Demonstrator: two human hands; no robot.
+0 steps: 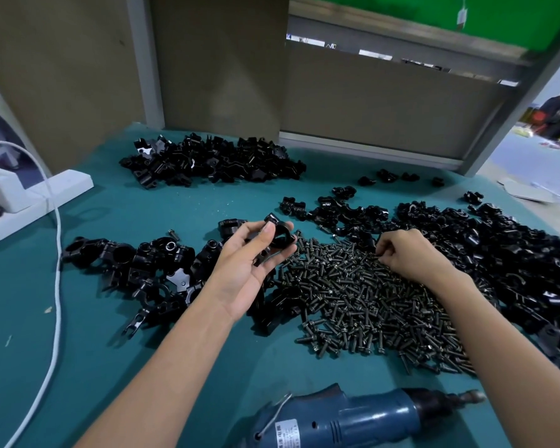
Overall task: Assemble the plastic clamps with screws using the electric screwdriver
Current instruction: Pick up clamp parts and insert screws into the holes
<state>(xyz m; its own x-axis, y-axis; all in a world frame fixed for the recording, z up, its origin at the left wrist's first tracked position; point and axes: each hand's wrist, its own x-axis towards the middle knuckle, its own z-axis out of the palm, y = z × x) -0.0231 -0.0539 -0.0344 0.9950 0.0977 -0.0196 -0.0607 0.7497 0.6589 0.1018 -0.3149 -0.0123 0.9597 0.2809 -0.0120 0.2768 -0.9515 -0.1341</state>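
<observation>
Two hands are at work over the table. My left hand (pixel 253 253) is lifted palm-up, with thumb and fingers curled round one black clamp (pixel 280 239). It holds the clamp just above the far left edge of the pile of screws (pixel 369 305). My right hand (pixel 408 253) is knuckles-up on the far side of that pile, its fingertips curled down among the screws. I cannot tell whether they already pinch one. The two hands are near each other but apart, with screws between them.

The electric screwdriver (pixel 362 418) lies on its side at the near edge, close to my body. Its tip points right and neither hand touches it.

Loose clamps lie in three heaps: a left heap (pixel 133 263) beside my left wrist, a far heap (pixel 214 163) near the back wall, and a right heap (pixel 505 253) spreading past my right hand.

The table (pixel 110 350) has a teal cover. A white cable (pixel 58 253) runs down its left side from a white power strip (pixel 29 195). Brown cardboard panels (pixel 214 59) and a grey metal frame (pixel 514 101) stand behind. Through the gap at far right, people (pixel 556 114) show, small and blurred.
</observation>
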